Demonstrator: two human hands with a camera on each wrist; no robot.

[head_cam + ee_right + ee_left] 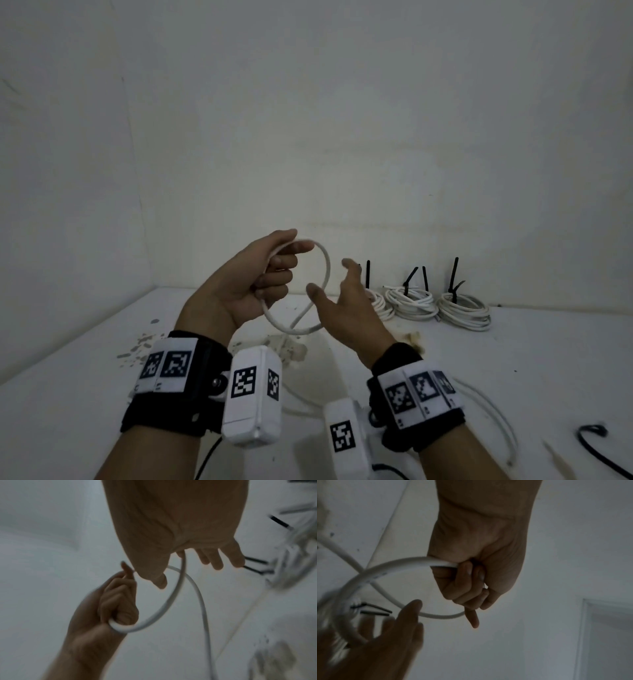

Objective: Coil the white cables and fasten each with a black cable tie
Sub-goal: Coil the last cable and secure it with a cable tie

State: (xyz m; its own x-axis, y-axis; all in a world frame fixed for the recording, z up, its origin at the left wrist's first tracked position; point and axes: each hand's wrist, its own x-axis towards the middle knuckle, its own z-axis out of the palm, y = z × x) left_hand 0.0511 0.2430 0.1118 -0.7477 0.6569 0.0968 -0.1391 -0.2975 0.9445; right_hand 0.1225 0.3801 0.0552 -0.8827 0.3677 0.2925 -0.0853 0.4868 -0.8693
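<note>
White cable, head view: you hold one loop of it raised above the worktop, and its tail drops from the crossing at the bottom of the loop toward the surface. Your left hand is turned palm toward you, wrist upright, fingers curled round the near side of the loop, the index finger lying along its top. Your right hand is beside the far side of the loop, palm facing left, fingers spread and straight, thumb pointing at the loop; whether it touches the cable cannot be told. Three finished coils, each bound with a black cable tie, lie at the back of the worktop against the wall. A loose black cable tie lies near your right forearm.

Left wrist view: the left hand has its grip closed on the white cable, three fingers wrapped over it, the index finger extended downward past the loop. The right hand, blurred, is open below the loop.

Right wrist view: the right hand is open, fingers relaxed and apart; the white cable passes beside its palm. The left hand clasps the loop's lower curve.
</note>
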